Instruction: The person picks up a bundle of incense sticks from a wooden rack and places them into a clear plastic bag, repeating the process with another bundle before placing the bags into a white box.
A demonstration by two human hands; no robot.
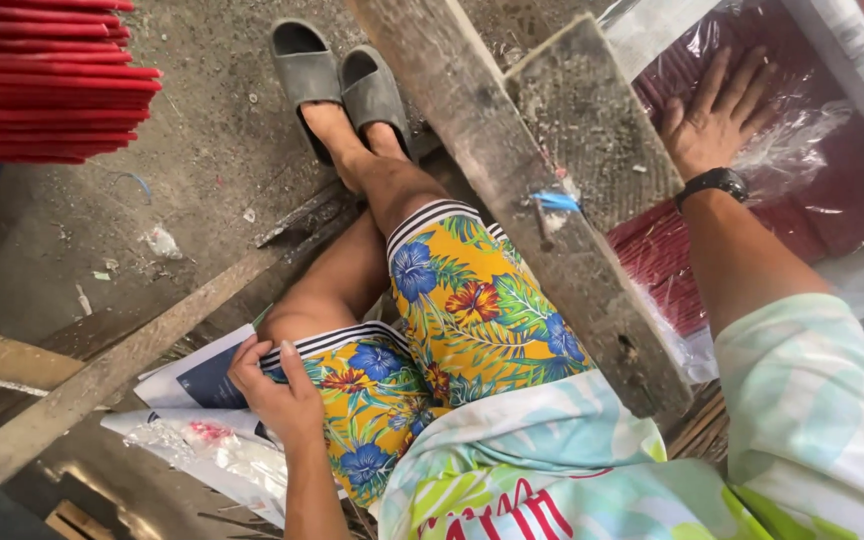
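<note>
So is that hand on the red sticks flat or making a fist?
Flat: the right hand lies fingers spread on the plastic-wrapped red sticks.

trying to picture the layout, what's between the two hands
In the head view, the left hand rests on the thigh and the right hand presses flat on a plastic-wrapped bundle of red sticks. Between them lie the floral shorts and a slanting wooden beam.

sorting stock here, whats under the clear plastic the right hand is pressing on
Under the clear plastic wrap, beneath the right hand, lie packed thin red sticks. How deep the bundle goes cannot be seen; the wooden beam covers its left edge.
</note>
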